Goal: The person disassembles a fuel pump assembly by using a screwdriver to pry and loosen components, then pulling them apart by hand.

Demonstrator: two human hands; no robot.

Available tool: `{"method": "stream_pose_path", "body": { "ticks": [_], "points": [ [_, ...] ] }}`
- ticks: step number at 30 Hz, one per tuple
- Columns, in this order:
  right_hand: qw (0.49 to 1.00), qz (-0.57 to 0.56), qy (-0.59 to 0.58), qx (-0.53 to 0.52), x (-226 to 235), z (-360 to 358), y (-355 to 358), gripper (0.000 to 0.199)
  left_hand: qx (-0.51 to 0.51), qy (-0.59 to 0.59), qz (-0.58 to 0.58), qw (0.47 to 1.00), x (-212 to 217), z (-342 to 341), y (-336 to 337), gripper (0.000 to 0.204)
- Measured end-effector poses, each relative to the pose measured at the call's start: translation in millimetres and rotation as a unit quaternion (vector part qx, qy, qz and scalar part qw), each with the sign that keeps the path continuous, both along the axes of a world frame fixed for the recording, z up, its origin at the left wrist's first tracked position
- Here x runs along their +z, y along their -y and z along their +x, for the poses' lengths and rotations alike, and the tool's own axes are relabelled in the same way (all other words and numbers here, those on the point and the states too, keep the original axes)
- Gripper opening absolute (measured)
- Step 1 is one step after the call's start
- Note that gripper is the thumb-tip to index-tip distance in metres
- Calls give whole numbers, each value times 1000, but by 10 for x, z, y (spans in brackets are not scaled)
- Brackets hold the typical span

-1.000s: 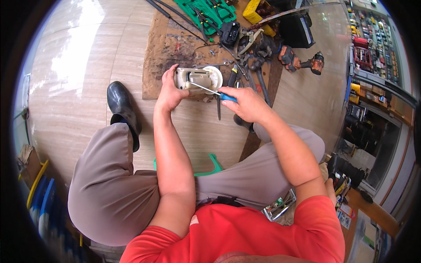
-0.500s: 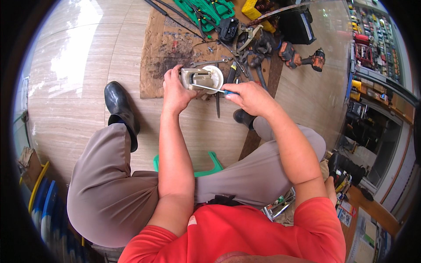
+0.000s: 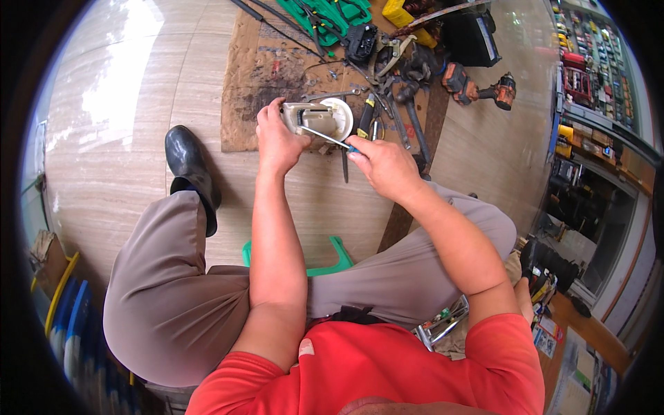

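Note:
My left hand (image 3: pixel 277 140) is closed round the left end of a beige plastic unit (image 3: pixel 318 120) with a round white flange on its right; it resembles a fuel pump module. In my right hand (image 3: pixel 389 168) is a screwdriver (image 3: pixel 326 137), its blue handle mostly covered by my fingers. The thin metal shaft slants up to the left across the unit. Its tip rests at the left part of the housing, by a dark slot; I cannot tell whether it is in a gap. Just beyond the unit lies a wrench (image 3: pixel 330 95) on stained cardboard (image 3: pixel 242 104).
A hammer (image 3: pixel 415 124), pliers (image 3: pixel 366 114) and a puller (image 3: pixel 397 57) lie to the right. Farther off are a green tool case (image 3: pixel 332 21), a black battery-like box (image 3: pixel 470 40) and a cordless drill (image 3: pixel 499 91). A green stool (image 3: pixel 335 259) shows beneath my arms.
My right hand has shifted slightly left and nearer to me, and the screwdriver now slants more steeply. The unit has barely moved, still in my left hand. My right knee has shifted, hiding the shoe there.

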State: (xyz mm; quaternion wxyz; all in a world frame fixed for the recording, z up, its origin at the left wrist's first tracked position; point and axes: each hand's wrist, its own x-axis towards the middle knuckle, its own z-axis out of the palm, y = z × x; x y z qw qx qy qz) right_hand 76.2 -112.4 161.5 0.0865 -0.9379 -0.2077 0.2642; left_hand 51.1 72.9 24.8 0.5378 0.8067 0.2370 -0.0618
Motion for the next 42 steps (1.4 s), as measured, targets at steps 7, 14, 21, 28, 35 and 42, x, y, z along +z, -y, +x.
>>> {"method": "stream_pose_path", "body": {
  "ticks": [7, 14, 21, 28, 35, 42],
  "points": [
    [998, -5, 37, -50, -216, 57, -17, 25, -21, 12, 33, 999, 125, 49, 185, 93],
    [987, 127, -51, -84, 85, 214, 41, 30, -15, 68, -35, 997, -150, -1, -98, 95],
    [987, 48, -145, -38, 68, 229, 87, 31, -37, 97, -43, 994, -197, -14, -128, 96],
    [992, 44, -115, -17, 93, 248, 30, 28, -47, 96, -25, 994, -138, 6, -126, 94],
    [993, 16, -109, -44, 134, 124, -109, 26, -43, 84, -24, 995, -106, 14, -116, 94],
    [990, -10, -135, -42, 262, 166, -260, 26, -44, 89, -21, 995, -98, 18, -110, 94]
  ]
}}
